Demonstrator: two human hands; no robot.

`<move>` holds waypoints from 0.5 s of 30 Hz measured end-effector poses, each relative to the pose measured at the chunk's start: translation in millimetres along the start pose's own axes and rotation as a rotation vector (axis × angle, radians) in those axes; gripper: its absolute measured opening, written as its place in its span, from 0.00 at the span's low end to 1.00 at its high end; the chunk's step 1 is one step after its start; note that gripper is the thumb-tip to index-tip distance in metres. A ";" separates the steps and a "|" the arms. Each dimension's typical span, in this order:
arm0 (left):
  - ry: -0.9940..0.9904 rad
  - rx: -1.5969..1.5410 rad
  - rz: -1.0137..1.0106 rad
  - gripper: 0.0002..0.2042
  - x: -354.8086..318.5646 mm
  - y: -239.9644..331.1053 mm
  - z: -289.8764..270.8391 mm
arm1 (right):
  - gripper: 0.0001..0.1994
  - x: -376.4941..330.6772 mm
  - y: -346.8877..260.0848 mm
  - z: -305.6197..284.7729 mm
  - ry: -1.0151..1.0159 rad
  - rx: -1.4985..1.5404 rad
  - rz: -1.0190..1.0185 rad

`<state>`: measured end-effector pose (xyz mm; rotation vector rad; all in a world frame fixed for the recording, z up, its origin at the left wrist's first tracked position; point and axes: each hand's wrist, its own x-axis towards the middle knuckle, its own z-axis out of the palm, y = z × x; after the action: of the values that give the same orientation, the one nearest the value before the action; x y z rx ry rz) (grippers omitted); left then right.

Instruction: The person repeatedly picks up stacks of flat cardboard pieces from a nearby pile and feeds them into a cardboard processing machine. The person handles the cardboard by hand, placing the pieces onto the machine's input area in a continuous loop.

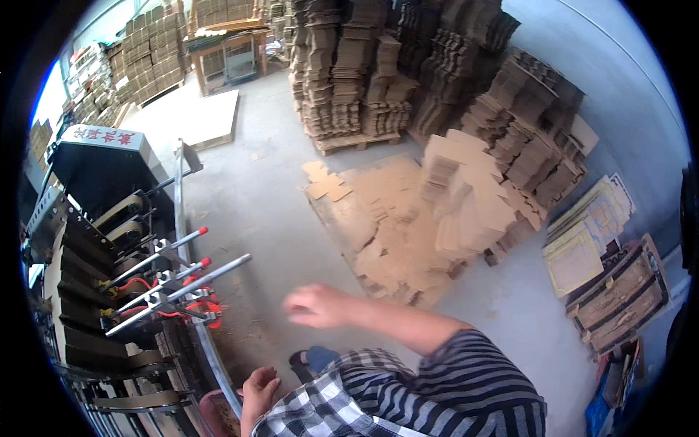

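Observation:
My right hand (314,306) is raised over the grey floor at the middle, its arm in a striped sleeve reaching across from the right. It looks bent at the fingers, but motion smears them, and I see nothing held. Lower down, beside a long metal rail (210,357), my left hand (260,387) has its fingers curled in, with nothing visible in them. Nearest to both hands is a black machine (80,291) on the left. Metal rods (211,277), some with red end caps, stick out from it toward my right hand, apart from it.
Cut brown cardboard sheets (473,197) stand and lie in a loose heap ahead to the right. Tall cardboard stacks (349,73) rest on a wooden pallet (357,143) behind. Framed boards (619,291) lean by the right wall. A wooden table (227,44) stands far back.

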<state>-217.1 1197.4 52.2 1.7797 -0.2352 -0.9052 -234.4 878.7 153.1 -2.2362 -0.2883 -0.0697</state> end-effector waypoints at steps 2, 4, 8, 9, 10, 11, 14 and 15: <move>-0.046 -0.043 -0.001 0.18 -4.7 11.0 33.3 | 0.13 -114.1 41.1 15.4 -0.016 -0.165 0.305; -0.122 -0.005 0.003 0.19 -3.7 -3.0 62.0 | 0.17 -211.6 64.9 17.3 -0.084 -0.130 0.686; -0.217 0.069 0.052 0.19 -13.6 -1.7 109.6 | 0.13 -390.9 141.2 29.3 0.140 -0.055 1.110; -0.222 0.069 0.047 0.19 -13.8 -1.6 120.4 | 0.12 -425.9 156.8 23.8 0.247 -0.001 1.167; -0.225 0.076 0.041 0.19 -12.6 0.1 130.0 | 0.12 -444.8 160.3 11.4 0.405 0.165 1.319; -0.222 0.097 0.048 0.19 -11.8 4.1 139.9 | 0.11 -462.8 165.2 -2.4 0.564 0.335 1.463; -0.224 -0.040 -0.001 0.20 -1.3 19.8 186.2 | 0.17 -542.5 226.6 -48.4 0.981 0.659 1.468; -0.250 -0.082 -0.011 0.20 3.9 30.4 212.9 | 0.18 -572.1 247.6 -74.6 1.112 0.726 1.408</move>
<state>-350.0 1028.4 48.0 1.5929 -0.3436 -1.1298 -729.6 566.2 -73.6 -1.0045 1.5479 -0.3423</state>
